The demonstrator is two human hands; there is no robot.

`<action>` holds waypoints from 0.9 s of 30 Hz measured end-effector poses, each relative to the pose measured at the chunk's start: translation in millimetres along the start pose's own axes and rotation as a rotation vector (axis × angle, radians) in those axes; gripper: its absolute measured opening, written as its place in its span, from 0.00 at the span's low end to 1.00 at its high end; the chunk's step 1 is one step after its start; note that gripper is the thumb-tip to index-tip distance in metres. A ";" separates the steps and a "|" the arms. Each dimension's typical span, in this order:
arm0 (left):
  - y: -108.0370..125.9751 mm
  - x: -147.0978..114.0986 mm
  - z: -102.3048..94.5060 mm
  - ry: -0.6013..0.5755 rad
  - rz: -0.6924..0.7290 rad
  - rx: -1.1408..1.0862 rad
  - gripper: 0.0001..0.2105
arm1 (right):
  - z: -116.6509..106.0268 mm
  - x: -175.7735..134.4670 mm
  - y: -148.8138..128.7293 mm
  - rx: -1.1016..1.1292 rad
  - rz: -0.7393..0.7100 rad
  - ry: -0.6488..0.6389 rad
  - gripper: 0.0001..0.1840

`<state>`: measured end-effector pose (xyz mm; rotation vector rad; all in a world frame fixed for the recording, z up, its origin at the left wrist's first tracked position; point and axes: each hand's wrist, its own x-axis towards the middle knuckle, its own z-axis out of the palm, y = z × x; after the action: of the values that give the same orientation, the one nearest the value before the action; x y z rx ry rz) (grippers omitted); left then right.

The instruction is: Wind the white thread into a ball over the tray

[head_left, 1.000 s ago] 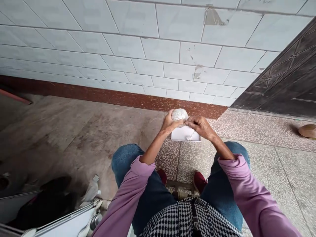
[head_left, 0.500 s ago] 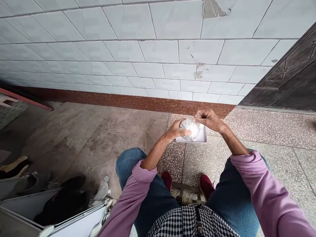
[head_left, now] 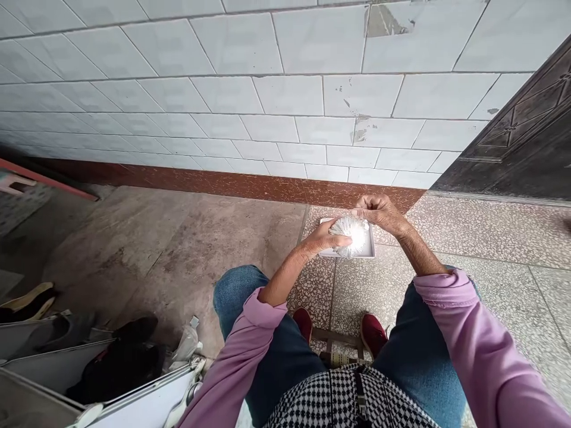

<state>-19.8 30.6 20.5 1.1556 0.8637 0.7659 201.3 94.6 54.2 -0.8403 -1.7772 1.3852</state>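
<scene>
A round white ball with a fringed, spiky surface [head_left: 342, 230] glares brightly at its centre. My left hand [head_left: 328, 238] grips it from the left, thumb across its front. At the ball's upper right edge, my right hand [head_left: 377, 213] is closed in a pinch, fingers curled. What sits between those fingertips, if anything, is too small to make out. Behind and below the ball lies a shallow white tray or box lid [head_left: 368, 245], partly hidden by it.
A white tiled wall [head_left: 298, 95] with a red-brown base strip rises in front. At the right is a dark door [head_left: 526, 137]. Shoes [head_left: 27, 303] and a white rack [head_left: 134, 395] stand lower left, beside a crumpled clear plastic bag [head_left: 186, 342]. My knees flank the work.
The ball and my left hand have shifted slightly right. My right hand has moved a little up from the ball, and more of the tray shows on its right side.
</scene>
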 end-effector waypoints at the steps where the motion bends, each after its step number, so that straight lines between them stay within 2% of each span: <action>1: -1.0 -1.8 -0.2 -0.019 -0.007 -0.057 0.31 | 1.5 0.1 1.2 0.010 0.015 -0.010 0.28; 4: -3.5 -6.3 -1.0 -0.052 -0.020 -0.200 0.35 | 7.8 0.4 6.0 0.046 0.061 0.000 0.28; 6: -2.5 -7.7 -1.5 -0.038 -0.015 -0.272 0.36 | 14.0 0.9 11.2 0.071 0.089 0.055 0.29; 11: 6.3 -3.1 -1.9 0.078 0.105 -0.487 0.36 | 34.1 1.8 27.0 0.096 0.120 0.198 0.30; 14: 8.1 1.5 -2.1 0.158 0.125 -0.573 0.35 | 44.2 0.6 31.8 0.085 0.114 0.245 0.27; 19: 6.0 4.5 -2.2 0.248 0.132 -0.697 0.31 | 52.4 -1.8 31.5 -0.029 0.092 0.250 0.19; 24: 5.5 5.2 -1.6 0.278 0.120 -0.731 0.28 | 56.1 -4.6 31.4 -0.224 0.044 0.280 0.15; 27: 5.5 7.6 -2.5 0.301 0.132 -0.725 0.26 | 61.6 -9.9 33.6 -0.187 0.086 0.279 0.14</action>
<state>-18.8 39.5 24.0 0.4578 0.6640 1.2543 156.5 62.2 9.9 -1.1619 -1.6848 1.1033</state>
